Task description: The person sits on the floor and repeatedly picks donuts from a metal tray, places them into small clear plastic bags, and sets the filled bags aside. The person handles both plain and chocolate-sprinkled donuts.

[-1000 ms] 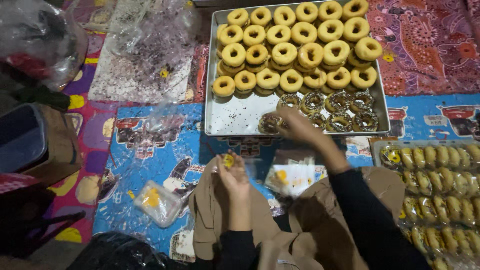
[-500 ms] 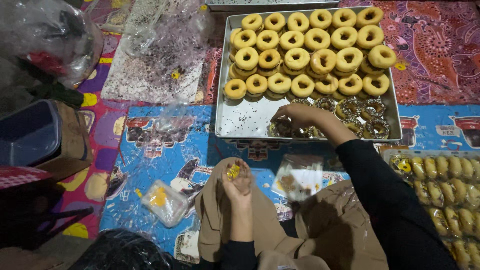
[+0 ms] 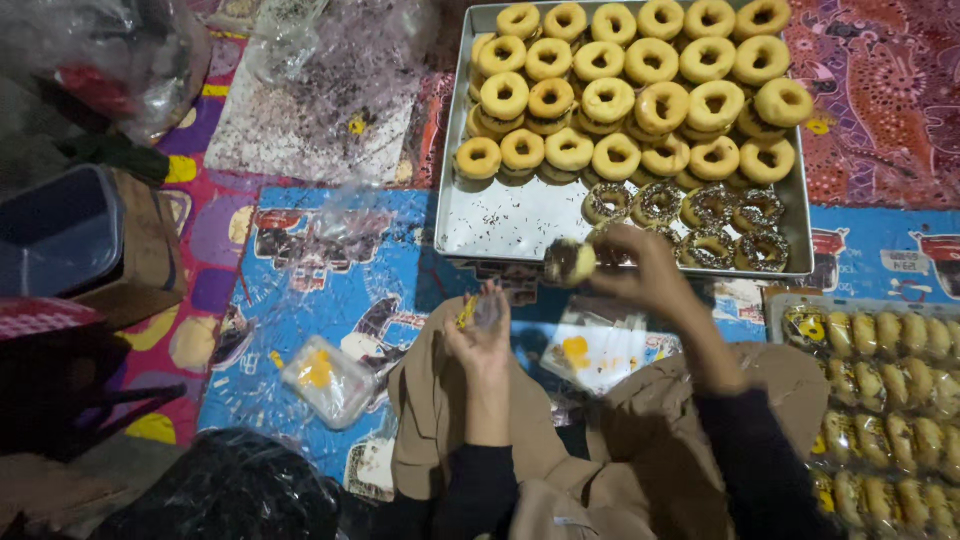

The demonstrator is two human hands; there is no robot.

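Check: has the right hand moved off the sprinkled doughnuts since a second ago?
Yes. The right hand has pulled back over the metal tray's near edge, toward the person, holding a sprinkled doughnut.

The floor is covered by a bright cartoon-printed mat [image 3: 330, 290] in blue, purple and yellow, with a red patterned cloth [image 3: 880, 110] at the upper right. A dark lidded bin on what may be a cardboard box [image 3: 150, 250] stands at the left. The light is dim, and the left edge lies in shadow.
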